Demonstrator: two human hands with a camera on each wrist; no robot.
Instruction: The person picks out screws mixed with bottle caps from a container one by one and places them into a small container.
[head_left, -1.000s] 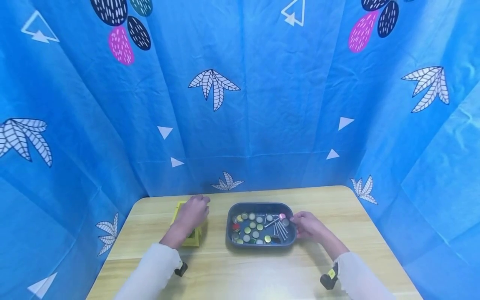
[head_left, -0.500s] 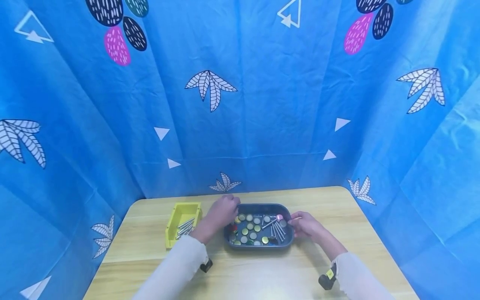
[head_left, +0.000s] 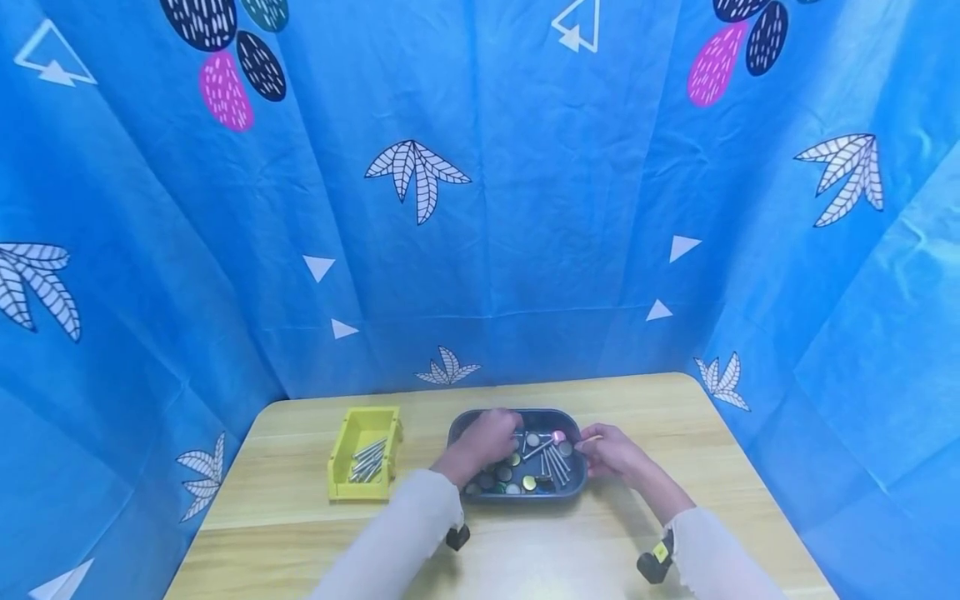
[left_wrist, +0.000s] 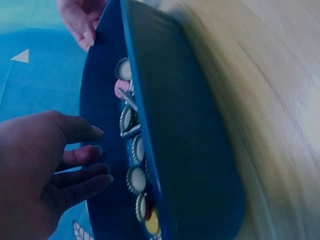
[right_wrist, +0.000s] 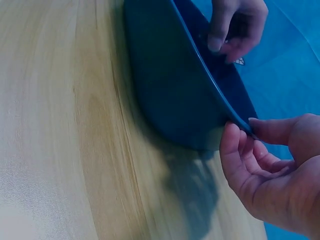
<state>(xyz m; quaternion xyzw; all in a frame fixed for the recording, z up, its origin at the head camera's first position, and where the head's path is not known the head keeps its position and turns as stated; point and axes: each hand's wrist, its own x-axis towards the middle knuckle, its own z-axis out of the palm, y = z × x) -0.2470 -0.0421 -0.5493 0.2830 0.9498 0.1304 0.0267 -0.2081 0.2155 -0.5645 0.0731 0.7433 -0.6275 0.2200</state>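
Observation:
A dark blue-grey tray [head_left: 525,497] stands on the table, holding bottle caps [head_left: 532,439] and several long metal nails or screws [head_left: 555,463]. A pink cap [head_left: 558,436] lies at the nails' upper end. My left hand [head_left: 491,437] is over the tray's left half and hides some caps. In the left wrist view, that hand [left_wrist: 55,170] has its fingers loosely bent above the caps, nothing between them. My right hand [head_left: 611,450] is at the tray's right end; in the right wrist view its thumb and fingers pinch the tray's rim [right_wrist: 235,115].
To the left of the tray stands a yellow bin [head_left: 360,492] with several metal nails or screws [head_left: 369,460] inside. Blue patterned cloth [head_left: 487,250] hangs behind and at both sides of the wooden table [head_left: 540,558].
My left hand has moved right, from over the yellow bin to over the tray, uncovering the nails or screws in the bin. The right hand stays at the tray's rim.

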